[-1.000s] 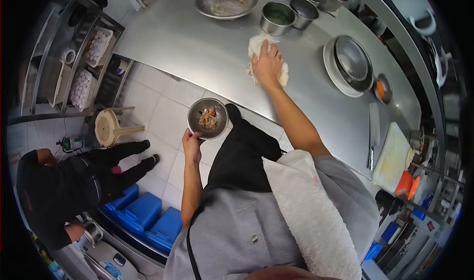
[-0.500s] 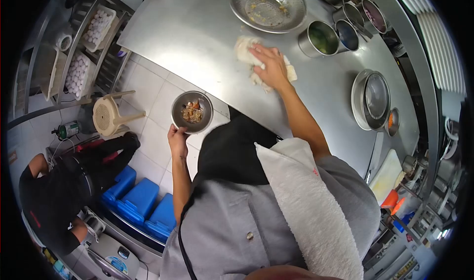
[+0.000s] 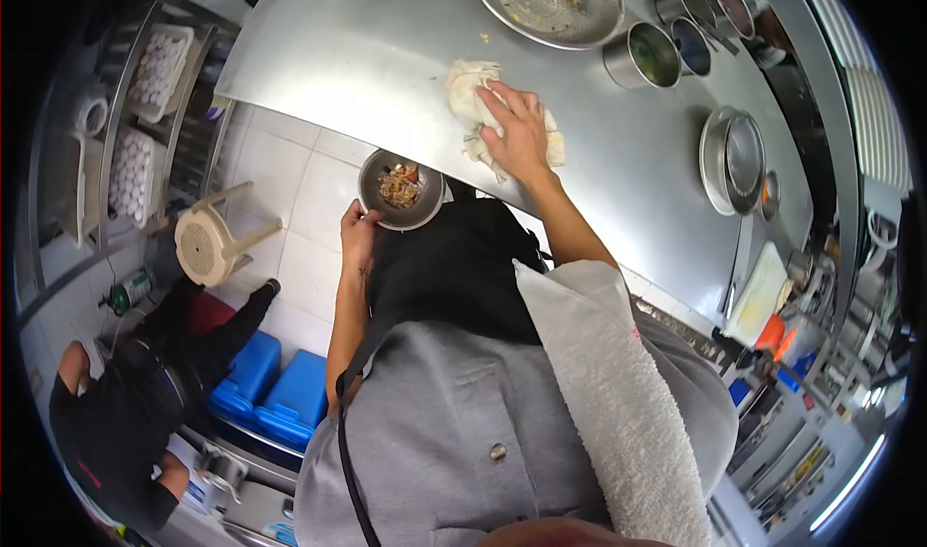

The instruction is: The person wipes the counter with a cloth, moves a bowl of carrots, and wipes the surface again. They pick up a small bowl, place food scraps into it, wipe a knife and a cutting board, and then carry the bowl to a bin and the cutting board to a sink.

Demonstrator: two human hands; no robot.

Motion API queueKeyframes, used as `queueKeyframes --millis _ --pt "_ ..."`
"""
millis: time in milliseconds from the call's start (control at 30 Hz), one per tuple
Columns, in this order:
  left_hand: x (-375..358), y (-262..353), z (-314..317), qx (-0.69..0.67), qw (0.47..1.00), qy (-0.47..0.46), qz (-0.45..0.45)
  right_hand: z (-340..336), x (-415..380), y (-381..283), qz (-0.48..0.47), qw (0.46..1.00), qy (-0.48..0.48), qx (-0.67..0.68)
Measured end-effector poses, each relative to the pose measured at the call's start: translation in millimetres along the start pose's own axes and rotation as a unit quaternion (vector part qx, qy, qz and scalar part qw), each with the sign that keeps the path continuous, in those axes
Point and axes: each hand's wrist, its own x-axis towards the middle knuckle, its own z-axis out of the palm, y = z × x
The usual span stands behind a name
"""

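My left hand point(image 3: 359, 238) grips the rim of a small metal bowl point(image 3: 429, 205), which holds scraps of food point(image 3: 398, 188). The bowl is held just off the front edge of the steel table point(image 3: 338, 55), partly beneath that edge. On the tabletop, my right hand point(image 3: 518, 134) presses on a crumpled off-white cloth point(image 3: 469, 87), its fingers bent over the fabric. A large metal basin point(image 3: 550, 11) with food residue stands beyond the cloth, and a small yellowish crumb point(image 3: 485, 38) lies between them.
Metal pots point(image 3: 641, 56) stand at the back right. Stacked bowls point(image 3: 742, 161), a knife point(image 3: 738, 262) and a cutting board point(image 3: 757, 298) are farther right. On the left are egg trays point(image 3: 160, 72), a beige stool point(image 3: 201, 246), blue bins point(image 3: 294, 397) and another person point(image 3: 116, 426).
The bowl in my left hand has moved toward the table edge. My right hand and the cloth have moved slightly nearer that edge. The view has shifted.
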Motion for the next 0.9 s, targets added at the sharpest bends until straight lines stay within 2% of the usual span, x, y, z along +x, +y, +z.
queueKeyframes --millis 67,100,133,200,233,300,333,400,500,567,633,700,733,800,867,900 --pt "9.9 7.6 -7.0 0.023 0.999 -0.022 0.004 4.8 0.1 4.8 0.015 0.992 0.106 0.065" --pt "13.8 14.4 -10.8 0.059 0.998 -0.033 0.016 7.1 8.4 10.4 0.049 0.984 0.165 0.040" --pt "12.7 17.3 -16.2 0.095 0.994 -0.043 0.022 12.4 19.4 16.6 0.052 0.985 0.162 0.039" --pt "19.3 23.5 -24.8 0.071 0.995 -0.068 0.014 13.4 44.8 23.6 0.138 0.978 0.147 -0.046" --pt "28.6 20.4 -37.2 0.104 0.991 -0.085 0.012 11.4 47.9 21.6 0.145 0.977 0.148 -0.050" --pt "36.0 25.1 -47.4 0.152 0.984 -0.096 0.020 6.5 58.3 12.5 0.094 0.993 0.066 -0.026" --pt "39.0 26.4 -52.2 0.154 0.983 -0.100 0.020 4.3 57.7 11.6 0.097 0.993 0.068 -0.028" --pt "41.8 28.3 -60.0 0.131 0.985 -0.109 0.005 -7.0 49.5 14.7 -0.007 0.994 -0.003 0.106" --pt "48.9 30.8 -66.1 0.135 0.984 -0.113 0.011 -34.3 11.9 5.4 0.080 0.979 0.067 0.175" --pt "51.4 35.7 -67.8 0.132 0.984 -0.121 0.000 -55.9 -25.9 -8.5 0.192 0.948 0.126 0.223" --pt "48.3 47.4 -63.3 0.136 0.984 -0.118 -0.005 -64.0 -65.8 -25.9 0.300 0.926 0.177 0.148" --pt "55.5 42.7 -59.7 0.127 0.985 -0.112 0.013 -35.8 -111.5 -16.8 0.376 0.910 0.149 -0.096" --pt "58.1 41.9 -59.6 0.124 0.987 -0.102 0.026 -12.3 -124.2 -18.8 0.362 0.900 0.134 -0.202" --pt "54.7 49.4 -58.0 0.125 0.986 -0.106 0.025 7.8 -107.5 -41.3 0.346 0.886 0.131 -0.278" --pt "51.4 52.9 -58.0 0.125 0.986 -0.104 0.025 23.8 -74.6 -51.3 0.355 0.892 0.109 -0.257" --pt "50.1 53.9 -60.7 0.141 0.984 -0.105 0.015 28.1 -53.2 -64.3 0.329 0.904 0.093 -0.255"
